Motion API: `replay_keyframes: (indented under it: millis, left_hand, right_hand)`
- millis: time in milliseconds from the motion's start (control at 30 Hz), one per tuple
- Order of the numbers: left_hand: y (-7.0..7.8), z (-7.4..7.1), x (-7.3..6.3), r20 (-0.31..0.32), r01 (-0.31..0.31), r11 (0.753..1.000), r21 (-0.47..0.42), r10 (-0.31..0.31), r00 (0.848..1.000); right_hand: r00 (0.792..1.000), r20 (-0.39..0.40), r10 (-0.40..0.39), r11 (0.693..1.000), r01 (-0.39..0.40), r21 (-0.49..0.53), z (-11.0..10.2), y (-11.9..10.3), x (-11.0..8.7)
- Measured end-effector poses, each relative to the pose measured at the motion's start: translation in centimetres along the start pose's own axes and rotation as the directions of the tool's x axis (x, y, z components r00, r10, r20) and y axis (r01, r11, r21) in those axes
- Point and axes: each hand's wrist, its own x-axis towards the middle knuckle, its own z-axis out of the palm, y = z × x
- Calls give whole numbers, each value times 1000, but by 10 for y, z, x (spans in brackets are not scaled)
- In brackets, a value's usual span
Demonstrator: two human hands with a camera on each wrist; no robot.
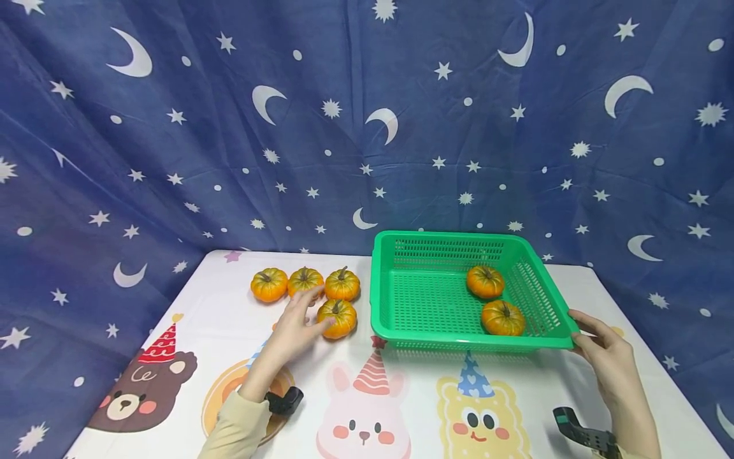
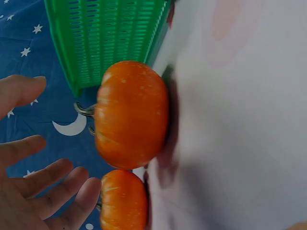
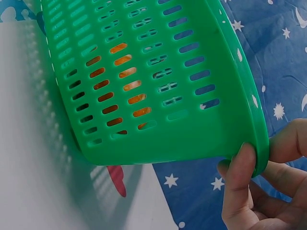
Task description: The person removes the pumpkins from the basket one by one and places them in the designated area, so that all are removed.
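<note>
My left hand (image 1: 297, 328) reaches over the near small orange pumpkin (image 1: 337, 319), its fingers spread and relaxed. In the left wrist view the fingers of that hand (image 2: 43, 187) stand apart from the closest pumpkin (image 2: 132, 115). Behind it three more pumpkins sit in a row: a left one (image 1: 269, 284), a middle one (image 1: 305, 281) and a right one (image 1: 342, 284). My right hand (image 1: 610, 350) pinches the near right corner of a green plastic basket (image 1: 453, 341); thumb and fingers hold its rim in the right wrist view. Two pumpkins, one farther (image 1: 485, 282) and one nearer (image 1: 503, 318), lie inside at the right.
A white tablecloth (image 1: 424, 395) printed with cartoon animals covers the table. Close behind the basket hangs a dark blue curtain (image 1: 321, 159) with moons and stars. Each wrist wears a black strapped device, one on the left (image 1: 285, 401) and one on the right (image 1: 585, 435).
</note>
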Motion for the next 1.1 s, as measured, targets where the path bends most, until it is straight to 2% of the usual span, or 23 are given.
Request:
replay_keyframes:
  millis: [200,367,467,633,1100]
  left_hand:
    - [7,-5,-4,-16,-28,1000,-3,27,999]
    - [20,-10,-7,-28,-74,997,6,74,997]
    - [30,-11,-2,-29,-123,992,42,124,992]
    - [47,-15,7,-23,-187,978,90,190,982]
    - [82,-13,32,25,-296,952,79,295,955]
  right_hand:
    - [1000,6,-5,1000,5,13,0,3,-2]
    - [999,13,30,999,-31,15,-1,6,-5]
    - [999,2,41,999,-41,16,-3,6,-5]
    - [1000,14,9,998,-10,63,-4,6,-3]
    - [1000,5,-6,1000,5,24,0,1,0]
